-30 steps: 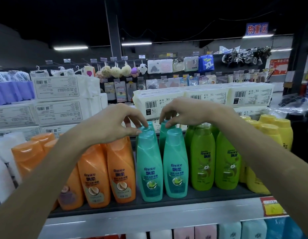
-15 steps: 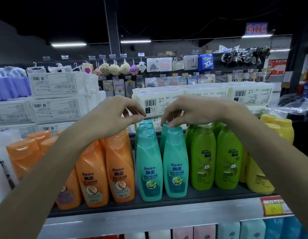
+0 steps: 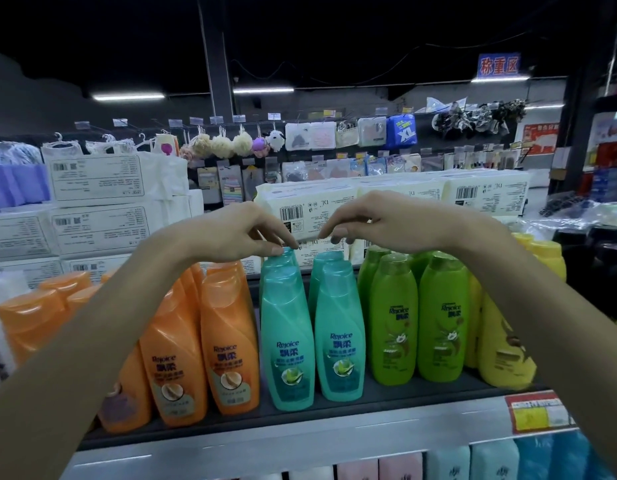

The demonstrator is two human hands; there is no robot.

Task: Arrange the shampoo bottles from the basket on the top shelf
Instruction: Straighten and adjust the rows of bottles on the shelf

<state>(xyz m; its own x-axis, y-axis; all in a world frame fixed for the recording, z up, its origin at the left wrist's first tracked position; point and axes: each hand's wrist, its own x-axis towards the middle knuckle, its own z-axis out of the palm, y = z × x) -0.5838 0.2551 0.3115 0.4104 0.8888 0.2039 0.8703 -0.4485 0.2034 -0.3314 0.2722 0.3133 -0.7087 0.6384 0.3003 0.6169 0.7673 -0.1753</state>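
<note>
Teal bottles (image 3: 338,327) stand in two rows on the top shelf (image 3: 300,441), between orange and green. Both hands have lifted off the caps: left hand (image 3: 231,233) fingertips barely touching, right hand (image 3: 379,220) clear, fingers loosely curled, empty. Placement looks finished.

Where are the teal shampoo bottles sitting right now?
The teal shampoo bottles stand upright mid-shelf in the head view, between the orange bottles on the left and the green bottles on the right, directly below both hands.

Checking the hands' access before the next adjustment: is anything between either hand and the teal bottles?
Nothing visible. The left hand touches a rear teal bottle's cap; the right hand hovers just above the neighbouring teal bottles.
</note>
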